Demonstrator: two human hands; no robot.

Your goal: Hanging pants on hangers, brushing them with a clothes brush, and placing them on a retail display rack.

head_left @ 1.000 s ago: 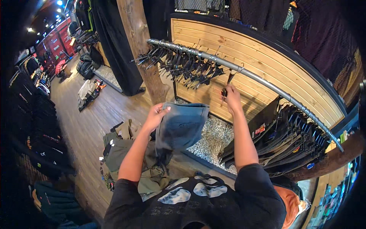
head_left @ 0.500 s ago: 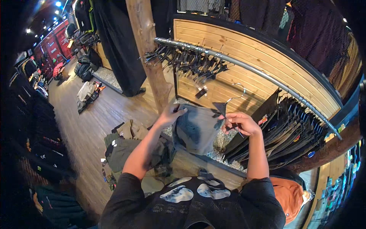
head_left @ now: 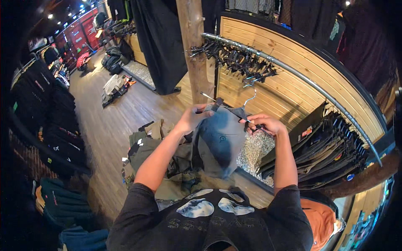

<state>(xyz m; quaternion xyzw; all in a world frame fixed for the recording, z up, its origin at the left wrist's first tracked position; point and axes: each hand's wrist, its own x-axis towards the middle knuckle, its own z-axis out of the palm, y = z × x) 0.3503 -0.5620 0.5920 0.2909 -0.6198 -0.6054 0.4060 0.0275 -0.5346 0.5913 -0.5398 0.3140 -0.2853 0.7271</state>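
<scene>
A pair of grey pants [head_left: 223, 144], faded darker in the middle, hangs down in front of me. My left hand [head_left: 193, 119] is closed on the upper left edge of the pants, beside a black clip. A clip hanger [head_left: 239, 112] with a black centre piece and a silver hook lies across the top edge of the pants. My right hand [head_left: 268, 125] pinches the right end of this hanger at the upper right corner of the pants. Whether each clip bites the cloth is too small to tell.
A metal rail [head_left: 293, 72] runs along the wood-panelled wall, with bunched black hangers [head_left: 238, 60] at its left end and dark trousers [head_left: 318, 154] at its right. A wooden post [head_left: 193, 50] stands ahead. Folded clothes [head_left: 153, 154] lie on the floor; white pebbles [head_left: 257, 152] border the wall.
The hanger has come across to the top edge of the pants, its left clip now by my left hand. My view has shifted, so the surroundings sit farther right.
</scene>
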